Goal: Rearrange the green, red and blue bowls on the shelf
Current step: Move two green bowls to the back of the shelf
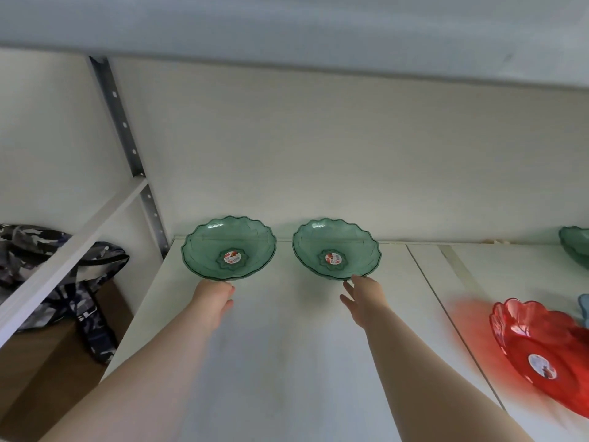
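Two green scalloped bowls stand side by side at the back of the white shelf (287, 346), each with a round sticker in its middle. My left hand (214, 298) touches the near rim of the left green bowl (228, 247); whether its fingers grip the rim I cannot tell. My right hand (363, 293) is just below the right green bowl (336, 248), fingers spread, fingertips at its near rim. A third green bowl (576, 247) is cut off at the right edge. A red bowl (538, 349) sits at the front right, with a sliver of a blue bowl (584, 306) behind it.
A grey perforated upright (127, 148) and a slanted white rail (73, 250) bound the shelf on the left. Beyond them a camouflage-pattern bag (57, 275) lies on a brown surface. The wall rises close behind the bowls, and another shelf hangs overhead.
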